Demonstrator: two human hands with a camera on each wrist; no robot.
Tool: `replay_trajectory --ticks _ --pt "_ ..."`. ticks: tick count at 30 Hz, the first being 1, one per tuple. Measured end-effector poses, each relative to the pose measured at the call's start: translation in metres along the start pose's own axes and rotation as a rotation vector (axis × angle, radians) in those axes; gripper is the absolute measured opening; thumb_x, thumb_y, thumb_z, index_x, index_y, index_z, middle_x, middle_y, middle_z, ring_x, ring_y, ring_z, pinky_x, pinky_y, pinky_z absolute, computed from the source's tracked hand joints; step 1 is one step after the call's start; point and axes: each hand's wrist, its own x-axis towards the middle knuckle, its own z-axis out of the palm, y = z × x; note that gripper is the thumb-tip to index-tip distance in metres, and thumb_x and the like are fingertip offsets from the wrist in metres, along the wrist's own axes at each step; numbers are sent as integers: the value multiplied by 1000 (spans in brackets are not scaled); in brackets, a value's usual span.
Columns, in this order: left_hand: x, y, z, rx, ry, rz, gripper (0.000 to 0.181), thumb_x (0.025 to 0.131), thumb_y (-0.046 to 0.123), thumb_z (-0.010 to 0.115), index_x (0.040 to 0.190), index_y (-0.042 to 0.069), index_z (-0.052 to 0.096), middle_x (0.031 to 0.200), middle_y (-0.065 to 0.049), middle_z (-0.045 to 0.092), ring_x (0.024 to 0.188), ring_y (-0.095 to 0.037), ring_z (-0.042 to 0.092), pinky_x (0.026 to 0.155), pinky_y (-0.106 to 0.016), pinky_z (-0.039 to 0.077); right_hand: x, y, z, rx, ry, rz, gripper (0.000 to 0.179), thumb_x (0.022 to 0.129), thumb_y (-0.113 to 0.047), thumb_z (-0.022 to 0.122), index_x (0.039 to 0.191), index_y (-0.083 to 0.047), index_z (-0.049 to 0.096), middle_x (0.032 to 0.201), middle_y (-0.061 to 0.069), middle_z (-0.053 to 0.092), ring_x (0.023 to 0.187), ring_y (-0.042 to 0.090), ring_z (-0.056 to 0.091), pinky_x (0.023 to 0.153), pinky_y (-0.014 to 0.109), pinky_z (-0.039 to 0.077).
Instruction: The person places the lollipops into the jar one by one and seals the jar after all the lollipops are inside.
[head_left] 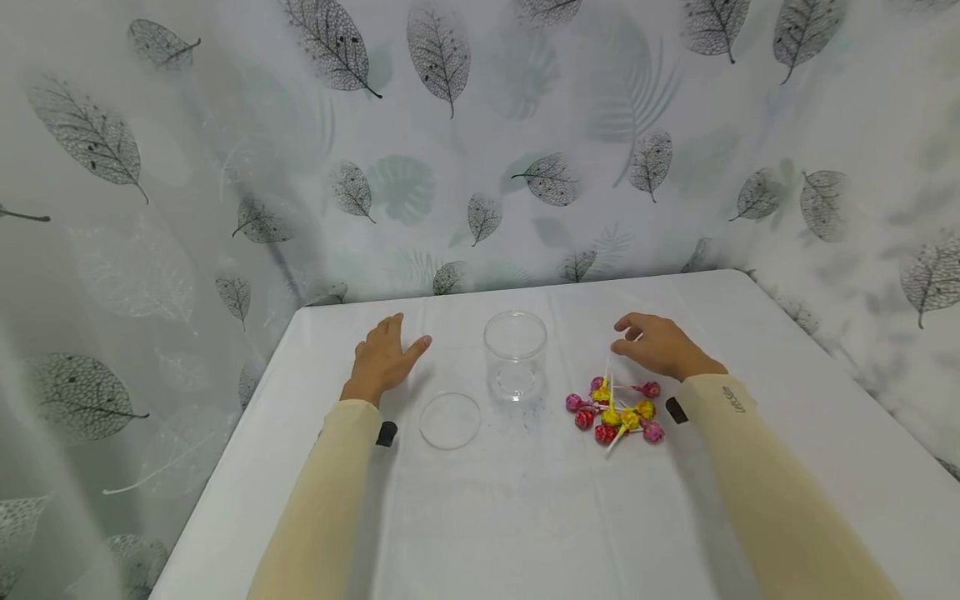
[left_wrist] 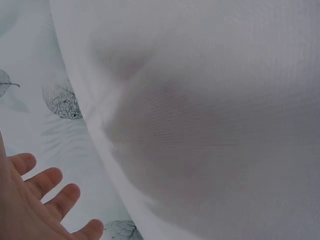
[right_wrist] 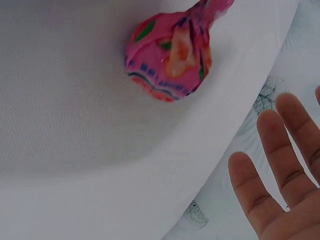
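In the head view my left hand [head_left: 380,360] is held over the left part of the table, fingers spread and thumb out, with nothing in it. Its fingers also show at the lower left of the left wrist view. Close to it lies a clear round lid [head_left: 450,421], and right of that stands a clear jar [head_left: 515,358]. My right hand [head_left: 660,346] hovers just beyond a pile of lollipops [head_left: 628,419] in red, yellow and pink wrappers. Its thumb and index finger are parted, close to an upward-pointing white stick [head_left: 610,367]. One pink lollipop [right_wrist: 170,57] looms large in the right wrist view.
A white cloth covers the table [head_left: 502,517]. Leaf-printed curtains [head_left: 480,150] hang behind it and along both sides. A small black piece [head_left: 386,433] sits at the left cuff and a similar black one [head_left: 676,410] at the right cuff.
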Motion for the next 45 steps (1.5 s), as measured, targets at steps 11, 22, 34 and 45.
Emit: replay_trajectory --ticks 11,22,34,45 --pt "1 5 13 -225 -55 52 94 100 73 43 166 12 17 168 -21 26 154 -42 27 122 -61 26 1 -7 8 64 -50 -27 42 98 -33 66 128 -3 66 121 20 64 109 38 59 92 52 54" --pt "-2 30 30 -492 -59 152 95 96 69 59 166 21 17 166 -11 35 149 -34 39 117 -61 35 2 -1 13 113 -83 -18 28 100 -26 65 117 -5 69 107 14 69 101 32 62 88 47 55" --pt "-2 86 38 -633 -146 231 108 83 39 89 164 26 19 163 -3 40 151 -25 39 116 -57 39 1 0 15 195 -117 -22 29 101 -24 63 114 1 71 96 10 70 90 25 62 83 42 55" --pt "1 104 58 -720 -173 235 113 76 33 95 162 24 23 162 -1 44 150 -25 39 117 -54 39 7 4 19 245 -119 -21 27 101 -20 64 111 3 73 97 8 74 86 23 62 82 37 54"
